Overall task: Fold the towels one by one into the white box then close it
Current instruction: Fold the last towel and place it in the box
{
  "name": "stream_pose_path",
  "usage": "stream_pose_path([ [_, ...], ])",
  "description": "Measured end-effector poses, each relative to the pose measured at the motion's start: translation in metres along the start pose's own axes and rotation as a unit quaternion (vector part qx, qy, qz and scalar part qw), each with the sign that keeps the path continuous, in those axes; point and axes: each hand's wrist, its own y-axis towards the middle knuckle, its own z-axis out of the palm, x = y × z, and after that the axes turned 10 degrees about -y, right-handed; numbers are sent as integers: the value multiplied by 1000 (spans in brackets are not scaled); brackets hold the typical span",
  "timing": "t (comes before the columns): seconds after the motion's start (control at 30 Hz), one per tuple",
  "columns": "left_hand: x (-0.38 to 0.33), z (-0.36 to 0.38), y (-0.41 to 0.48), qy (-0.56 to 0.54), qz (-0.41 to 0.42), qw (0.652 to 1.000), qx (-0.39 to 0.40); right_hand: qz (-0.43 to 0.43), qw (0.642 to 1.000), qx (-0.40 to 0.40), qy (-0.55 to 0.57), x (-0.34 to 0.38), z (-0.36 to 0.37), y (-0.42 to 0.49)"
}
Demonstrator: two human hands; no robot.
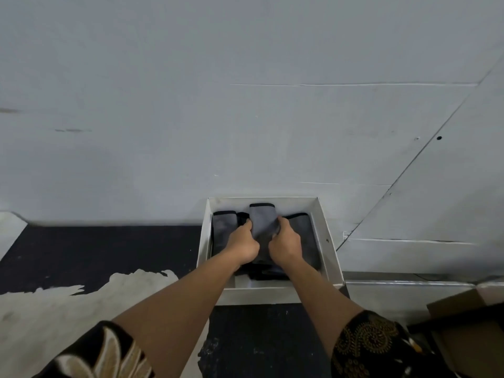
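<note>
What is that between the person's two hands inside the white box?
A folded grey towel with black edging, gripped by the left hand and the right hand, in the white cardboard box; the head view shows it.

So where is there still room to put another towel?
In the white box only a small bare strip shows, between the towels and the near wall. The rest is crowded: left hand and right hand grip the middle towel among the others. Outside, the dark floor left of the box is bare.
</note>
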Motion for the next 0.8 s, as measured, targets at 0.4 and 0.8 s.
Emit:
stream_pose_path([
  [0.4,-2,1,-15,259,41,965,13,-112,932,92,-334,5,11,-12],
  [0.8,8,-49,-68,380,162,910,4,-80,937,61,-334,31,-9,-58],
])
